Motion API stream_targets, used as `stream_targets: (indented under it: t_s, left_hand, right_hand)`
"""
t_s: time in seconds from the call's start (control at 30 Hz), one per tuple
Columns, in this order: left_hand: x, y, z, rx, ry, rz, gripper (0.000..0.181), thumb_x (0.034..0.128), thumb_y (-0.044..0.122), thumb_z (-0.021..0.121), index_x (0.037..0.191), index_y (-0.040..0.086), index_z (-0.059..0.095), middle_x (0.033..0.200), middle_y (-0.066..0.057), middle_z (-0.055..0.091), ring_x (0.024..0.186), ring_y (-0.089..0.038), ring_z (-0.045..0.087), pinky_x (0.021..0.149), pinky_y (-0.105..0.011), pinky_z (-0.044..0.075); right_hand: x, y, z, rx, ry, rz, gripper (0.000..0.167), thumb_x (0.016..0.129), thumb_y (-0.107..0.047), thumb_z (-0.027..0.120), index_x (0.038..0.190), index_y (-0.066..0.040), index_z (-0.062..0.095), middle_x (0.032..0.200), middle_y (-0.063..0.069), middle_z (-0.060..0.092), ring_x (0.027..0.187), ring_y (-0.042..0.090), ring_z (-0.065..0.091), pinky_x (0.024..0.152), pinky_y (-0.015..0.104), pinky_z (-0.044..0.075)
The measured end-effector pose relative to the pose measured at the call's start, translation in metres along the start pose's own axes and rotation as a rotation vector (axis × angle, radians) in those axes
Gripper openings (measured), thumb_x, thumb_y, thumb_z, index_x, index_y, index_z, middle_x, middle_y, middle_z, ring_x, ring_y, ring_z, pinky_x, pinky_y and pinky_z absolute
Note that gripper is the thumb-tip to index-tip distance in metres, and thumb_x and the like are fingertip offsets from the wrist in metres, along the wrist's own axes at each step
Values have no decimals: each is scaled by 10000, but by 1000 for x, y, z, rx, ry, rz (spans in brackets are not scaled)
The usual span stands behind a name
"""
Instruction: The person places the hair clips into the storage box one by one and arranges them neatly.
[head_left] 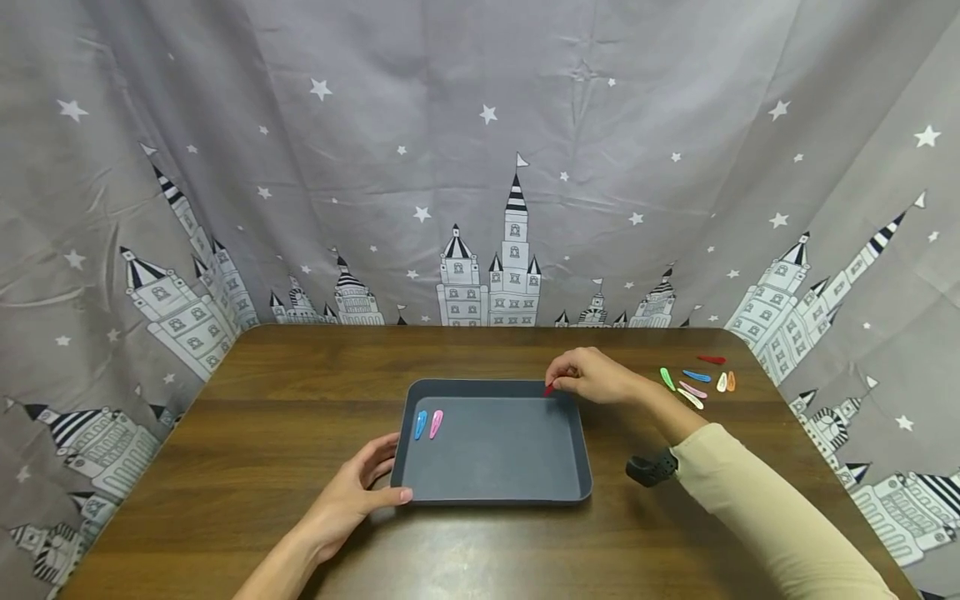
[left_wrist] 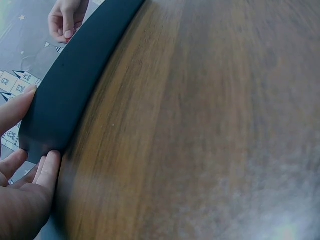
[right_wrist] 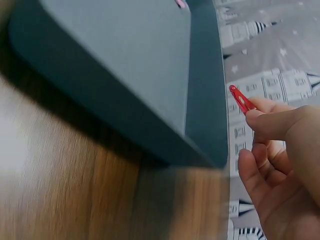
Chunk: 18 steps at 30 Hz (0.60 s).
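Note:
A dark grey rectangular tray (head_left: 495, 458) lies on the wooden table. My left hand (head_left: 356, 496) grips its near left corner, thumb at the front rim and fingers along the left side. Over the far right corner, my right hand (head_left: 596, 377) pinches a red snap hair clip (right_wrist: 242, 100) between thumb and forefinger. That clip is above the tray's rim, and its tip points away from the fingers in the right wrist view. Inside the tray, at the far left, a blue hair clip (head_left: 421, 425) and a pink hair clip (head_left: 437, 424) lie side by side.
Right of the tray lie several loose hair clips, among them a red one (head_left: 712, 360), a green one (head_left: 667, 379), a blue one (head_left: 697, 376) and an orange one (head_left: 731, 381). A grey castle-print curtain (head_left: 480, 183) hangs behind the table (head_left: 300, 392).

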<state>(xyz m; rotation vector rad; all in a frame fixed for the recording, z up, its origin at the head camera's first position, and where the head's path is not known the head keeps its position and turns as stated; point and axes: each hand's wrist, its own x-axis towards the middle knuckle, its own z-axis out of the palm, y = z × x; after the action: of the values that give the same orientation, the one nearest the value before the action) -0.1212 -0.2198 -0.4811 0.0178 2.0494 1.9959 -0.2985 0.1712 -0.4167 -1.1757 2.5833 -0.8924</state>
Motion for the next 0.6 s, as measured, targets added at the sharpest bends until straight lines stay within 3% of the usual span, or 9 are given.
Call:
stream_targets:
  t_s: [0.23, 0.37, 0.6]
  left_hand:
    - [0, -1, 2, -5, 1, -3, 839, 846, 24, 843, 1555, 82, 399, 1585, -164, 401, 1436, -361, 366, 984, -290, 464]
    - [-1, -2, 3, -2, 4, -5, 837, 845, 29, 845, 1553, 83, 402, 1580, -162, 407, 1433, -359, 370, 984, -284, 460]
    - [-1, -1, -1, 5, -1, 9, 838, 849, 32, 841, 1556, 75, 392, 1579, -165, 409, 1435, -365, 369, 988, -288, 455]
  right_hand:
    - [18, -11, 20, -4, -46, -51, 89, 961, -44, 723, 900, -109, 725, 755, -66, 633, 673, 56, 504, 628, 260, 411]
    - [30, -20, 29, 0, -80, -65, 104, 957, -50, 730, 880, -116, 706, 731, -119, 576, 666, 42, 501, 632, 250, 419]
    - [53, -37, 44, 23, -152, -92, 79, 973, -75, 724, 905, -113, 721, 730, -97, 585, 663, 49, 497, 636, 251, 416]
